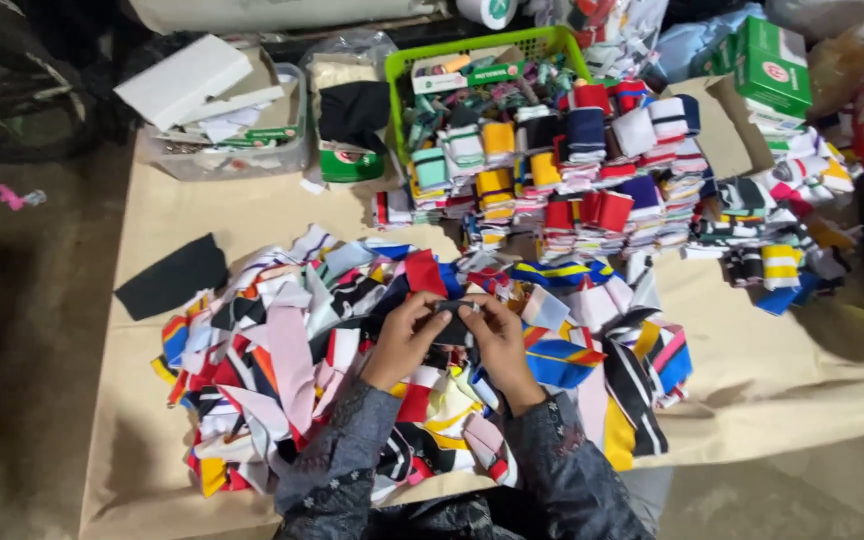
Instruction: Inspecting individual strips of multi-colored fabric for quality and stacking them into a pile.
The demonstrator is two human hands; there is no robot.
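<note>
A tan sheet [772, 370] covers the bench. On it, near the person, sprawls a loose heap of coloured fabric strips [292, 350]; beyond it stand stacks of folded pieces [592, 180], with a green basket [402, 70] behind them. Over the heap, the left hand [402, 340] and right hand [497, 340] are close together, both pinching a small dark fabric piece [452, 322] between them.
</note>
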